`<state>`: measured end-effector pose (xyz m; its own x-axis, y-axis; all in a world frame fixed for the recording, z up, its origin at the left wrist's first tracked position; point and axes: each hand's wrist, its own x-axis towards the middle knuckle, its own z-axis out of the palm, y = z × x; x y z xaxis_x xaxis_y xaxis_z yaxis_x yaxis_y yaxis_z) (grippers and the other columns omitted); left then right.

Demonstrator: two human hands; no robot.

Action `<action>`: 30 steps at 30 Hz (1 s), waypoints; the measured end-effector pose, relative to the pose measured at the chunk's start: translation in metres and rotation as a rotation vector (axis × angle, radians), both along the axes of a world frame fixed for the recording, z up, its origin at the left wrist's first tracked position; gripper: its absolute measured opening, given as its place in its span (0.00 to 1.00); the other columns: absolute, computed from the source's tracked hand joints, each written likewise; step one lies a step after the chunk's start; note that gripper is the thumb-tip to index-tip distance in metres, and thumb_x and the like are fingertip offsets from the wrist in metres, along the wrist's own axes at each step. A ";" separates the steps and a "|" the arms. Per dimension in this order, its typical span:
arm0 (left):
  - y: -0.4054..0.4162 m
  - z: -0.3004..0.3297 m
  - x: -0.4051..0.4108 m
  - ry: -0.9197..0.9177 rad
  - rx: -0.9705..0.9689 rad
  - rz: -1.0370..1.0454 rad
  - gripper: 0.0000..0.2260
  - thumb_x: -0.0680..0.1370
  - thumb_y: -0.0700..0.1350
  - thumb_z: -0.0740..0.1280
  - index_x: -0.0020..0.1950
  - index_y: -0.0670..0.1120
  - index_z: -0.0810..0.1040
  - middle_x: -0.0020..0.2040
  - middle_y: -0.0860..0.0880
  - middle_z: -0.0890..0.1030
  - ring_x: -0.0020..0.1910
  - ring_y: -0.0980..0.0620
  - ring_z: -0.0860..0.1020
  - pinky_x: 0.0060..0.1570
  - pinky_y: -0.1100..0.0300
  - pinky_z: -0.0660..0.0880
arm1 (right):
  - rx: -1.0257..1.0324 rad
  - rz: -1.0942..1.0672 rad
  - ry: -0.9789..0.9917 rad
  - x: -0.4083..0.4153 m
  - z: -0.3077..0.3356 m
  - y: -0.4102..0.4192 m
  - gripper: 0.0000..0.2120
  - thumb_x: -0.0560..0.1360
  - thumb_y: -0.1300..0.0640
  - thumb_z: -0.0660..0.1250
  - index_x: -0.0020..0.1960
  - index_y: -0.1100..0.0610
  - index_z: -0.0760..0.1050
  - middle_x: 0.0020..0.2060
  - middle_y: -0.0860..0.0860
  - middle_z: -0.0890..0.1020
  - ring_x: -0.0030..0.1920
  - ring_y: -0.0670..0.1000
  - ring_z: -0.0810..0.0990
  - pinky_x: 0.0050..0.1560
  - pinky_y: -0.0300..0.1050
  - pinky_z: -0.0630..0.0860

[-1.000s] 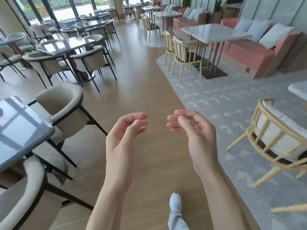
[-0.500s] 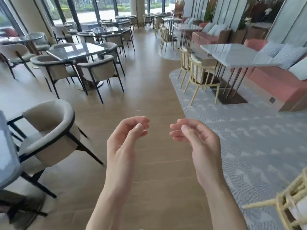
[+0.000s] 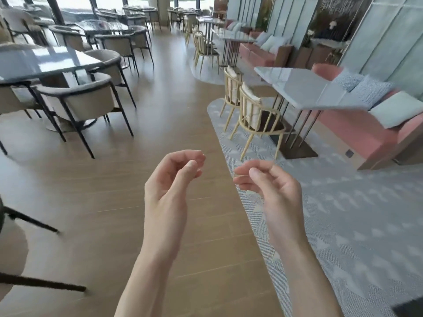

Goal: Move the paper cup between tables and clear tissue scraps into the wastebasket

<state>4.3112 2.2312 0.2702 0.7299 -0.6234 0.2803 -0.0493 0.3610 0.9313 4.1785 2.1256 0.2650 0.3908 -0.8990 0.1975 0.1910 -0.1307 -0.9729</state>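
My left hand [image 3: 170,181] and my right hand [image 3: 270,188] are raised side by side in front of me over the wooden floor, a small gap between them. The fingers of both hang loosely curled and hold nothing. No paper cup, tissue scraps or wastebasket shows anywhere in the head view.
A wooden aisle [image 3: 174,115] runs ahead. Dark glass tables [image 3: 41,60] with beige armchairs [image 3: 80,104] line the left. On the right, a patterned grey carpet [image 3: 343,213] carries a white marble table [image 3: 304,88], cane chairs [image 3: 256,115] and a pink bench [image 3: 366,133] with cushions.
The view has moved forward along the aisle; the near left table and armchair slid out of frame and the marble table came closer. Both hands keep the same empty, loosely curled pose.
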 end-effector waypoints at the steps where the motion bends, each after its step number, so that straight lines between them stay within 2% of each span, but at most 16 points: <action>1: -0.023 0.005 0.014 -0.003 -0.011 -0.006 0.10 0.76 0.52 0.67 0.51 0.52 0.86 0.53 0.50 0.86 0.57 0.49 0.83 0.62 0.49 0.77 | 0.000 -0.019 -0.011 0.011 0.005 -0.022 0.09 0.77 0.59 0.66 0.53 0.62 0.82 0.46 0.56 0.88 0.46 0.56 0.87 0.51 0.46 0.83; 9: -0.181 -0.001 0.100 -0.014 0.028 -0.098 0.08 0.77 0.49 0.67 0.49 0.53 0.86 0.52 0.49 0.87 0.57 0.49 0.83 0.60 0.50 0.77 | 0.025 -0.070 -0.061 0.092 0.002 -0.168 0.09 0.77 0.58 0.66 0.52 0.60 0.82 0.45 0.56 0.88 0.46 0.56 0.87 0.51 0.46 0.83; 11: -0.222 -0.011 0.121 -0.019 0.054 -0.101 0.08 0.77 0.51 0.67 0.50 0.53 0.86 0.52 0.49 0.87 0.57 0.50 0.83 0.60 0.50 0.77 | 0.038 -0.072 -0.062 0.114 -0.009 -0.210 0.10 0.76 0.58 0.65 0.52 0.60 0.83 0.45 0.56 0.88 0.46 0.56 0.87 0.51 0.45 0.83; 14: -0.289 -0.022 0.157 -0.053 0.081 -0.062 0.09 0.77 0.52 0.68 0.51 0.52 0.86 0.52 0.49 0.86 0.56 0.50 0.83 0.62 0.47 0.78 | 0.052 -0.066 -0.075 0.151 -0.023 -0.283 0.07 0.79 0.62 0.66 0.52 0.59 0.83 0.45 0.56 0.88 0.45 0.55 0.87 0.51 0.46 0.83; 17: -0.368 -0.020 0.198 -0.063 0.089 -0.026 0.09 0.76 0.52 0.69 0.50 0.51 0.86 0.51 0.48 0.86 0.55 0.48 0.83 0.64 0.43 0.77 | 0.063 -0.042 -0.078 0.196 -0.026 -0.366 0.08 0.82 0.67 0.64 0.52 0.61 0.82 0.44 0.56 0.88 0.44 0.55 0.87 0.50 0.45 0.83; 24: -0.521 0.018 0.301 -0.073 0.018 0.054 0.10 0.74 0.53 0.69 0.50 0.51 0.86 0.52 0.48 0.86 0.55 0.48 0.84 0.66 0.38 0.75 | 0.048 0.073 -0.105 0.304 0.010 -0.531 0.08 0.81 0.64 0.64 0.53 0.60 0.82 0.46 0.56 0.88 0.46 0.56 0.87 0.52 0.48 0.83; 30: -0.615 0.004 0.389 -0.013 0.028 0.115 0.10 0.74 0.54 0.69 0.50 0.51 0.86 0.52 0.48 0.86 0.54 0.47 0.84 0.66 0.38 0.75 | 0.055 0.121 -0.071 0.395 0.001 -0.636 0.09 0.82 0.67 0.63 0.51 0.61 0.82 0.45 0.57 0.88 0.45 0.57 0.87 0.51 0.49 0.83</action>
